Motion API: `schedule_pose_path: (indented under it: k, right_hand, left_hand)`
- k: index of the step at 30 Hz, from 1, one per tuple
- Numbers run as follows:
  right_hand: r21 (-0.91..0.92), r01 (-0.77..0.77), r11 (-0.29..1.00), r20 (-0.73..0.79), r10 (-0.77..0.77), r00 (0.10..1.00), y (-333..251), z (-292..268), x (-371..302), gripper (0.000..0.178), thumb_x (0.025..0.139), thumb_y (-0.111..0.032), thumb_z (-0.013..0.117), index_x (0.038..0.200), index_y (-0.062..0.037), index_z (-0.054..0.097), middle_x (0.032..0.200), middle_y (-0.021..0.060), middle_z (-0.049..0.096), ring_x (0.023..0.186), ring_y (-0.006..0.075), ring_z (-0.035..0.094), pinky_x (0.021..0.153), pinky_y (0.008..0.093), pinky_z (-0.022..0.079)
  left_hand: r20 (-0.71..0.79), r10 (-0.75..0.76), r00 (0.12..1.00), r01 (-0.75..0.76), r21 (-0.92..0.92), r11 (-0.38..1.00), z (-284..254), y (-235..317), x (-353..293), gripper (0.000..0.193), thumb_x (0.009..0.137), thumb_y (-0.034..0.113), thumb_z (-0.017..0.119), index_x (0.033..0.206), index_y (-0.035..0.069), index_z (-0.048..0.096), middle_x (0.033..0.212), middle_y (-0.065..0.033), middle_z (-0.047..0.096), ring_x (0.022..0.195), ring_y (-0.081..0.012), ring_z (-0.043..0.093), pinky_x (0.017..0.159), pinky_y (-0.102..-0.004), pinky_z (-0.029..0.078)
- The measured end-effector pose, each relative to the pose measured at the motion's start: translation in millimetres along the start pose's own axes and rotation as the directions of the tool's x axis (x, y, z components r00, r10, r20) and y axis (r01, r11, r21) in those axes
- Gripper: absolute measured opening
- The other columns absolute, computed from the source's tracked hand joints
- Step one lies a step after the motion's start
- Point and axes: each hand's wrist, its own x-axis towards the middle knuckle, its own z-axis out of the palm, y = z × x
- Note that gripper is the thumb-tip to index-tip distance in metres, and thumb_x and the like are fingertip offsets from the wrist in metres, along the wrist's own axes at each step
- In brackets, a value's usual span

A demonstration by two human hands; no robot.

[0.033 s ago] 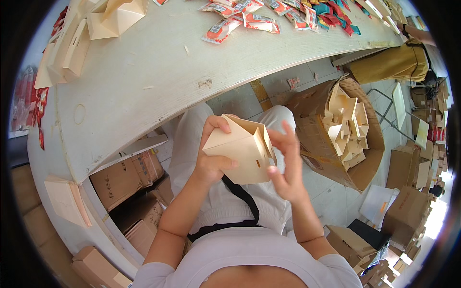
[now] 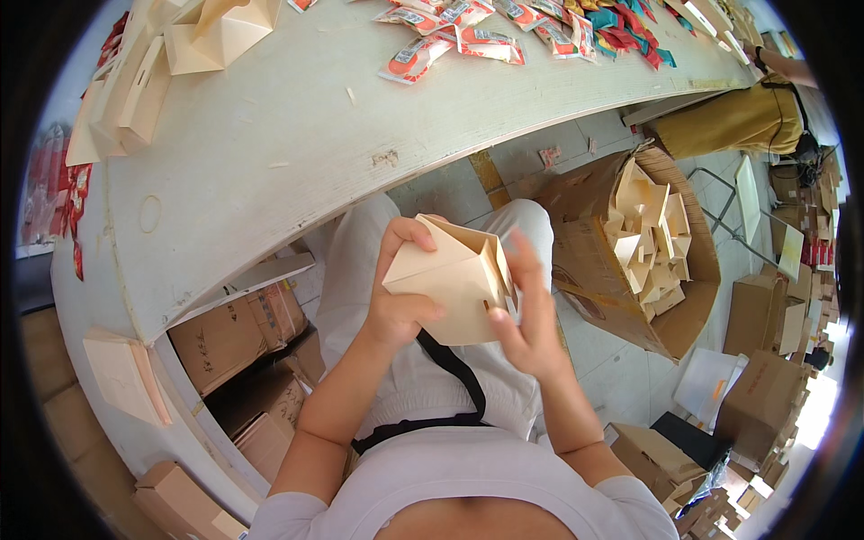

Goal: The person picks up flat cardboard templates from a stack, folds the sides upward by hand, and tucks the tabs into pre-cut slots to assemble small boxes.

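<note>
Over my lap, a cream folded cardboard box (image 2: 445,292) with slanted sides and a small slot is tilted in my hands. My left hand (image 2: 396,288) grips its left side, thumb across the near panel and fingers on the upper edge. At the slotted end, my right hand (image 2: 529,310) presses its thumb beside the slot. Its fingers lie along the far side of the flaps, blurred by motion and partly hidden.
A white table (image 2: 270,171) curves ahead, bearing red-and-white packets (image 2: 450,40), teal-and-red packets (image 2: 630,36) and folded boxes (image 2: 220,40). A large carton (image 2: 576,234) of similar boxes stands at right. Another person's mustard-clothed leg (image 2: 729,121) shows beyond it. Brown cartons (image 2: 238,333) sit under the table.
My right hand has moved left onto the box, its thumb now by the slot and its fingers closer to the flaps. My left hand and the box have barely moved.
</note>
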Motion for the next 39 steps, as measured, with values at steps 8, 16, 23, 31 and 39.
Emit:
schedule_pose_path:
  k: [8, 16, 23, 31, 39]
  right_hand:
    - [-0.276, 0.096, 0.956, -0.155, -0.143, 0.977, 13.7, 35.6, 2.2, 0.053, 0.079, -0.009, 0.050, 0.126, 0.0037, 0.030, 0.084, 0.0206, 0.057, 0.062, 0.0323, 0.059, 0.056, 0.0350, 0.047]
    - [0.205, -0.295, 0.933, 0.326, 0.219, 0.920, 7.2, 8.3, 2.9, 0.053, 0.090, -0.030, 0.035, 0.134, -0.0035, 0.019, 0.127, 0.0184, 0.037, 0.116, 0.0305, 0.039, 0.095, 0.0352, 0.030]
    - [0.473, -0.362, 0.804, 0.533, 0.067, 0.844, 43.4, 14.8, -11.1, 0.076, 0.087, -0.045, 0.038, 0.137, -0.0030, -0.002, 0.143, 0.0113, 0.005, 0.132, 0.0237, 0.005, 0.104, 0.0364, 0.009]
    - [0.486, -0.339, 0.805, 0.497, 0.065, 0.865, 1.8, 12.8, -10.6, 0.074, 0.087, -0.047, 0.034, 0.135, 0.0037, 0.009, 0.136, 0.0147, 0.022, 0.127, 0.0252, 0.019, 0.103, 0.0365, 0.015]
    - [0.472, -0.492, 0.732, 0.514, 0.224, 0.828, 2.8, 17.8, -19.0, 0.072, 0.086, -0.043, 0.041, 0.134, 0.0022, 0.012, 0.134, 0.0139, 0.025, 0.126, 0.0240, 0.023, 0.102, 0.0356, 0.019]
  left_hand:
    - [-0.156, 0.078, 0.985, -0.076, 0.019, 0.997, 18.4, 7.7, 0.4, 0.049, 0.043, -0.002, 0.047, 0.090, 0.011, 0.042, 0.094, -0.0060, 0.041, 0.086, -0.0176, 0.044, 0.075, -0.0271, 0.039]
    - [-0.129, -0.018, 0.991, 0.026, 0.061, 0.998, 6.3, 5.8, -6.9, 0.044, 0.044, -0.001, 0.050, 0.088, 0.008, 0.044, 0.092, -0.0065, 0.043, 0.085, -0.0186, 0.046, 0.075, -0.0281, 0.040]
    - [0.168, -0.049, 0.984, 0.054, -0.026, 0.998, 4.5, 13.1, -4.3, 0.029, 0.058, 0.004, 0.058, 0.084, 0.008, 0.046, 0.098, -0.0092, 0.044, 0.095, -0.0202, 0.047, 0.080, -0.0308, 0.039]
    - [-0.026, 0.208, 0.978, -0.206, 0.069, 0.976, 30.6, 6.2, -34.3, 0.024, 0.065, 0.004, 0.060, 0.085, 0.009, 0.047, 0.099, -0.0107, 0.044, 0.092, -0.0202, 0.047, 0.079, -0.0325, 0.040]
    - [-0.114, 0.041, 0.993, -0.054, -0.118, 0.992, 16.3, -7.6, -42.4, 0.028, 0.063, 0.002, 0.060, 0.087, 0.009, 0.047, 0.104, -0.0094, 0.042, 0.093, -0.0198, 0.048, 0.078, -0.0325, 0.041]
